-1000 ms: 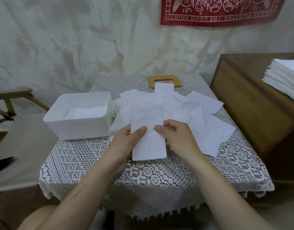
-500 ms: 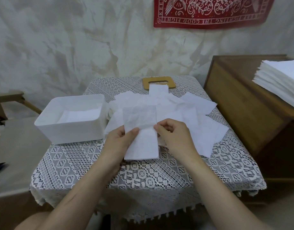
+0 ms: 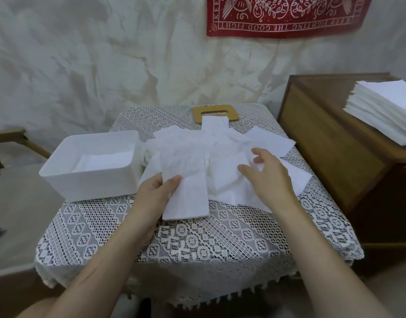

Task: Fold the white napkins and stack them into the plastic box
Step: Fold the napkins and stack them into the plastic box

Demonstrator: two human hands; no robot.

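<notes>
A narrow folded white napkin (image 3: 188,193) lies lengthwise at the middle of the lace-covered table (image 3: 197,244). My left hand (image 3: 155,191) pinches its left edge, thumb on top. My right hand (image 3: 269,174) hovers with spread, relaxed fingers over the loose pile of unfolded white napkins (image 3: 229,154) behind and to the right. The white plastic box (image 3: 91,180) stands at the table's left side, with folded napkins (image 3: 105,160) lying flat inside it.
A tan wooden lid with a slot (image 3: 214,112) lies at the table's far edge. A wooden cabinet (image 3: 330,138) to the right carries a tall stack of white napkins (image 3: 385,109). A grey chair seat (image 3: 16,207) sits left of the table.
My right hand has let go of the folded napkin and moved right, over the loose pile. My left hand keeps its hold on the napkin's left edge.
</notes>
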